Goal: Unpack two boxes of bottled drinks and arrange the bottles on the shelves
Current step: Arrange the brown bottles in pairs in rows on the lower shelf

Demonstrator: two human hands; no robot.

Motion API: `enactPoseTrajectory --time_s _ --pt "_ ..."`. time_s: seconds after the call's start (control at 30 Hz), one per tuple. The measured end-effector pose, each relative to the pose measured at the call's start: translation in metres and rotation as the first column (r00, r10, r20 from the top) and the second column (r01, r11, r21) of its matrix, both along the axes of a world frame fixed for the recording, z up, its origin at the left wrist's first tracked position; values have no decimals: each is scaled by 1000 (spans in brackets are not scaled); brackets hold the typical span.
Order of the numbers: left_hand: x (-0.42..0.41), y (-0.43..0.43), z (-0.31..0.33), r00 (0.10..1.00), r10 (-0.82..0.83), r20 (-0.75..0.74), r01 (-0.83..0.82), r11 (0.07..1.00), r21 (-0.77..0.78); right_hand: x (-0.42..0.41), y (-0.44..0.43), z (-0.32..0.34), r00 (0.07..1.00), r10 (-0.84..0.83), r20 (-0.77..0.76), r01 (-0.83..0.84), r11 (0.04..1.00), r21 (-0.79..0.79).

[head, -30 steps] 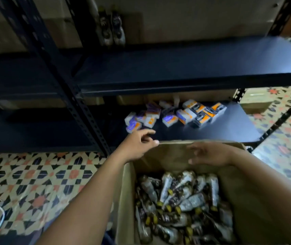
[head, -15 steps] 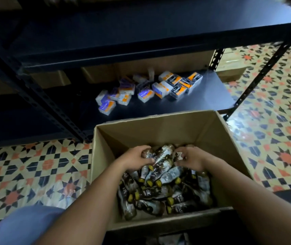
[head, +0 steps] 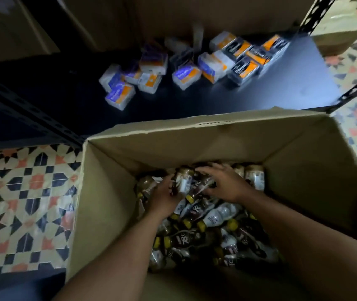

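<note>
An open cardboard box stands on the floor in front of me, holding several small dark drink bottles with yellow caps, lying jumbled. Both my hands are inside it at the far end of the pile. My left hand curls its fingers round a bottle with a white label. My right hand lies over a neighbouring dark bottle, fingers bent around it. The low dark shelf lies just beyond the box.
Several small orange, white and purple cartons lie scattered on the low shelf. Perforated black uprights frame the rack at right and at left. Patterned floor tiles surround the box. A cardboard box sits at far right.
My hands went from the box's far rim down into the pile of bottles and closed round bottles there. The view tilted down, so the upper shelf dropped out of sight.
</note>
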State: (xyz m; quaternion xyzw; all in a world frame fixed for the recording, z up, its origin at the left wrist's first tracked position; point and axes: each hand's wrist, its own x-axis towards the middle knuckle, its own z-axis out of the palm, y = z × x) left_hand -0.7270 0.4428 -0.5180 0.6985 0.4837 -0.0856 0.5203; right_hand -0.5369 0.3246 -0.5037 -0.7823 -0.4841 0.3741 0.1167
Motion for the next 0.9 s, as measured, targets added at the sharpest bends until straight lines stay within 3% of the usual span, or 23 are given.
enactPoseTrajectory --time_s 0.13,0.37,0.43,0.6,0.73,0.9 --pt "5 3 -18 997 -59 -50 61 998 25 6 8 -35 967 206 150 -201 978 -46" --pt "12 6 -23 995 -82 -56 85 996 41 17 2 -43 952 206 225 -199 979 -52" --pt "13 6 -26 999 -34 -33 35 999 23 20 -5 -44 964 137 227 -135 991 -23" --pt "9 -5 -26 988 155 30 -154 988 -22 26 -30 -41 992 -68 106 60 995 80" --pt "12 -5 -8 976 200 88 -194 979 -65 29 -34 -18 937 -307 -164 334 927 173" --pt "6 1 24 966 213 143 -204 976 -81 23 -50 24 887 -371 -276 432 877 211"
